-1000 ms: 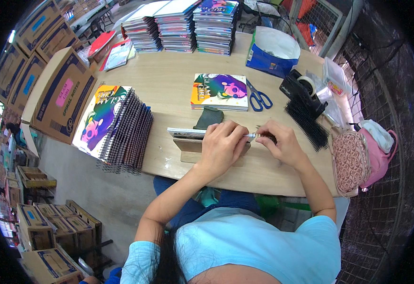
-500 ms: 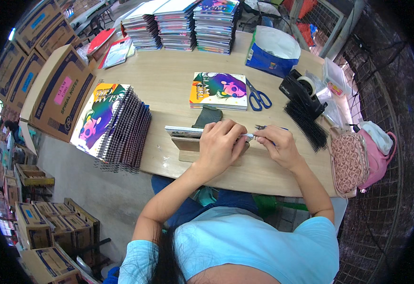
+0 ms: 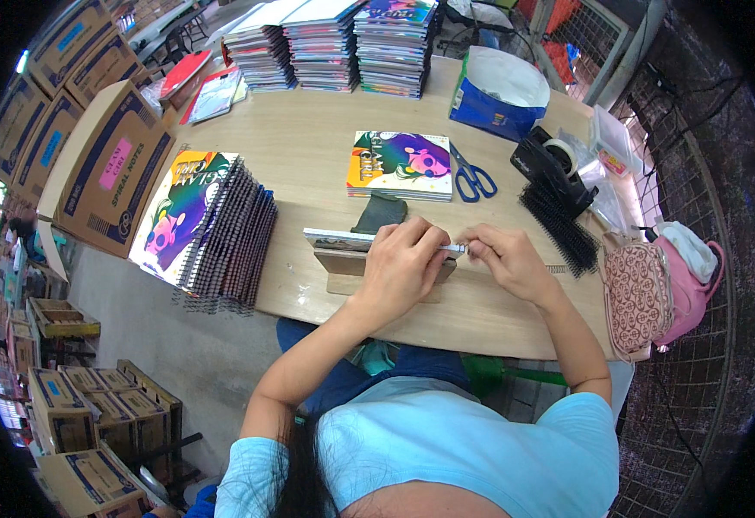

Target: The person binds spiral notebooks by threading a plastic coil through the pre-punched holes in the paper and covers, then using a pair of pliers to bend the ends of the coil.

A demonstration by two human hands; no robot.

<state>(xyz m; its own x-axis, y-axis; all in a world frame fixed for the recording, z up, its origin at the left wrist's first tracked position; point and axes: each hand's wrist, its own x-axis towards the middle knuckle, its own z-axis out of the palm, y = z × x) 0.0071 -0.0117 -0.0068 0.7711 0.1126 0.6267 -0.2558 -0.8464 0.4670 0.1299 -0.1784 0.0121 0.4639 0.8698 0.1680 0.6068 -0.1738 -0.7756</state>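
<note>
In the middle of the table a notebook stands on edge against a small wooden stand. My left hand is closed over its right part, fingers on top. Just beyond that end, the fingers of my right hand are pinched together at the notebook's edge. A thin dark wire coil sticks out on the far side of my right hand and seems to run through it; my fingers hide the rest. Behind the stand lies a dark cloth-like piece.
Spiral notebooks are piled at left beside an open carton. Several covered pads and blue scissors lie ahead. Tape dispenser, dark coils and pouch are at right. Tall notebook stacks stand behind.
The pliers seen at my right hand before no longer show. My right hand has turned slightly, and a length of coil now shows to its right. My left hand stays on the notebook.
</note>
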